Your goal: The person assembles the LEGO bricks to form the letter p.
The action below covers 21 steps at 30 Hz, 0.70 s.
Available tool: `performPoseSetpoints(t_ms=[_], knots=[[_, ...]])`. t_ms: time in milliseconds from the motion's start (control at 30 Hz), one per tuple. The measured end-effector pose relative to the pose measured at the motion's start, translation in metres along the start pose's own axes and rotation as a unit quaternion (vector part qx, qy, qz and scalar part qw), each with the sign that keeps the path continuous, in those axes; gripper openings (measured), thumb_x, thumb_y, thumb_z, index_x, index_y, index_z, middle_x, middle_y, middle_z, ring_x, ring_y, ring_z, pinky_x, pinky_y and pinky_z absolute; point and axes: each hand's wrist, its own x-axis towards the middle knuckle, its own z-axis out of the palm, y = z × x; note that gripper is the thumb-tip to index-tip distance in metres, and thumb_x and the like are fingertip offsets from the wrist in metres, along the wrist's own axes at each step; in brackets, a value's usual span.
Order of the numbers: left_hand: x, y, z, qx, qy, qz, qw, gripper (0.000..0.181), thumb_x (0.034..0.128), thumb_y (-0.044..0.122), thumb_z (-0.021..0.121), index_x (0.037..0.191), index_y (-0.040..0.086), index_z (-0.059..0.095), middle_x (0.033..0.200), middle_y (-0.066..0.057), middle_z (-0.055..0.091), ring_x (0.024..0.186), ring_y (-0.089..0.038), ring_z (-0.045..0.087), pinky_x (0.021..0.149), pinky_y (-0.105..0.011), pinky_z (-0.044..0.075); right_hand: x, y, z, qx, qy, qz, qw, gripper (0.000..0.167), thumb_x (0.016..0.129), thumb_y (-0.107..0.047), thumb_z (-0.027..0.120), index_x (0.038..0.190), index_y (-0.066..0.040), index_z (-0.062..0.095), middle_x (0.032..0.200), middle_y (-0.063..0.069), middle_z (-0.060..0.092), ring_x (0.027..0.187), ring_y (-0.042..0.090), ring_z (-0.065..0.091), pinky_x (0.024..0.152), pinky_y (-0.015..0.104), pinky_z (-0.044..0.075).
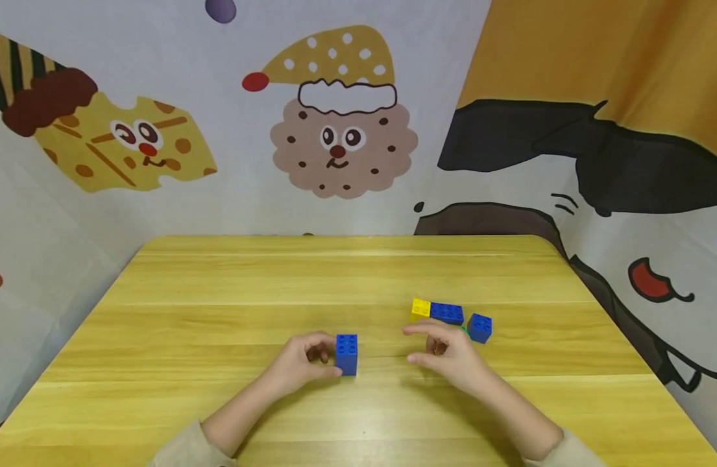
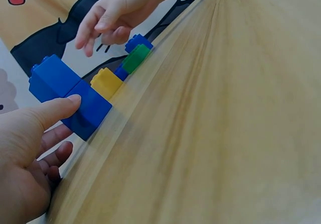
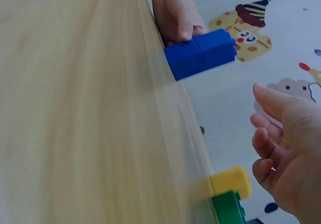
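Note:
Two blue bricks stacked upright (image 1: 346, 355) (image 2: 80, 93) (image 3: 200, 53) stand on the table. My left hand (image 1: 300, 364) (image 2: 22, 156) (image 3: 175, 15) grips the stack from its left side, thumb on the lower brick. To the right, my right hand (image 1: 454, 360) (image 2: 120, 15) (image 3: 296, 146) hovers above the table with its fingers apart and nothing between them. Just beyond it lie a yellow brick (image 1: 420, 309) (image 2: 106, 84) (image 3: 231, 182), a long blue brick (image 1: 448, 313) and a small blue brick (image 1: 480, 328). A green brick (image 2: 136, 59) (image 3: 228, 207) is mostly hidden by my right hand in the head view.
The wooden table (image 1: 247, 279) has its far edge against a white cloth (image 1: 230, 207) printed with cartoon figures. An orange area of cloth (image 1: 597, 52) is at the upper right.

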Motion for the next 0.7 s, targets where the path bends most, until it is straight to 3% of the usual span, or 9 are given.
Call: performPoseSetpoints(t_ms=[167,400,700], knots=[[0.000,0.000,0.000,0.004,0.001,0.000,1.0000,0.037,0.0731,0.012,0.083,0.108,0.011,0.070,0.088,-0.002,0.064,0.077,-0.020,0.052,0.064,-0.024,0.042,-0.005,-0.001,-0.013,-0.020,0.017,0.003,0.9997,0.039,0.075,0.005,0.076,0.112,0.002,0.066,0.112,0.015,0.063,0.060,0.012,0.047,0.048,0.024,0.041],[0.001,-0.001,-0.001,0.005,0.001,0.001,1.0000,0.037,0.0733,0.013,0.083,0.108,0.011,0.070,0.087,-0.001,0.063,0.077,-0.020,0.052,0.064,-0.024,0.042,-0.013,0.014,-0.031,-0.024,0.018,0.026,0.9992,0.038,0.079,-0.007,0.077,0.116,-0.005,0.067,0.113,0.007,0.064,0.061,0.012,0.049,0.048,0.024,0.042],[0.000,0.000,-0.001,0.003,-0.001,-0.006,1.0000,0.037,0.0733,0.013,0.083,0.108,0.011,0.070,0.087,-0.001,0.063,0.077,-0.020,0.052,0.064,-0.024,0.042,-0.024,0.030,-0.045,-0.047,0.017,0.079,0.9957,0.042,0.079,-0.008,0.077,0.120,-0.008,0.065,0.115,0.006,0.062,0.060,0.012,0.051,0.046,0.025,0.044]])
